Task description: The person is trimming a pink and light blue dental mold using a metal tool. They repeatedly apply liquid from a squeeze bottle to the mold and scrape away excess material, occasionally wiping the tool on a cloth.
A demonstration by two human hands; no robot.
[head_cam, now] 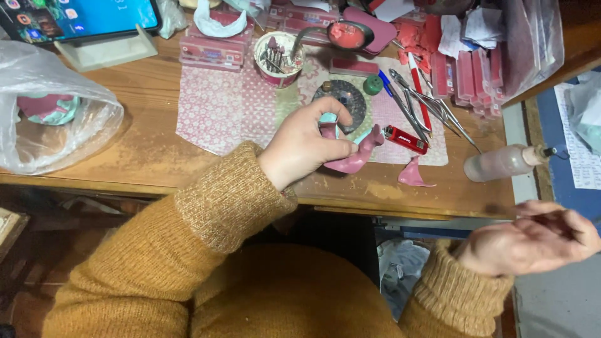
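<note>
My left hand [308, 143] is closed around a pink wax piece on a pale green dental cast [357, 155], holding it just above the wooden bench [150, 144]. My right hand [543, 238] hangs off the bench's right front corner, palm up, fingers loosely apart, holding nothing. A second pink wax scrap [414, 175] lies on the bench to the right of the held piece. A red lighter [405, 139] lies beside it.
A round dark disc [348, 97], a cup of burs [277, 57], metal instruments [426, 103], a translucent squeeze bottle [504, 163], stacked pink wax sheets [466, 72], a plastic bag [50, 119] and a propped phone [81, 17] crowd the bench.
</note>
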